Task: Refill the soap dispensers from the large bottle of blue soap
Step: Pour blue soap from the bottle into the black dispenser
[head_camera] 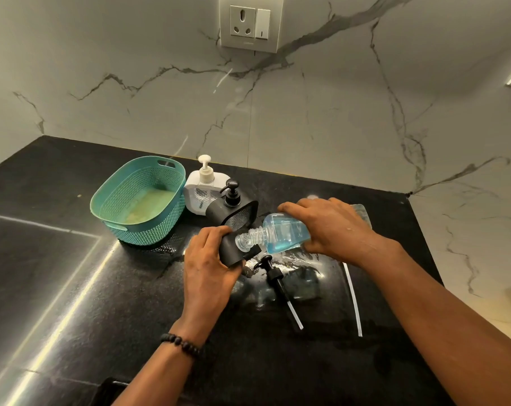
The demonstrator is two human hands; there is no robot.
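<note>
The large bottle of blue soap (283, 234) lies tilted almost flat in your right hand (333, 230), whose fingers curl over its body; its open threaded neck touches the top of the black dispenser (233, 250). Your left hand (210, 259) grips this dispenser from the left side. A black pump (274, 276) lies on the counter (72, 288) just below them, and a loose white tube (353, 303) lies to its right. Behind stand a second black dispenser (230, 209), a white dispenser (201, 189) and a teal basket (140, 200). The counter near your left forearm is open, and its right edge is near your right forearm.
</note>
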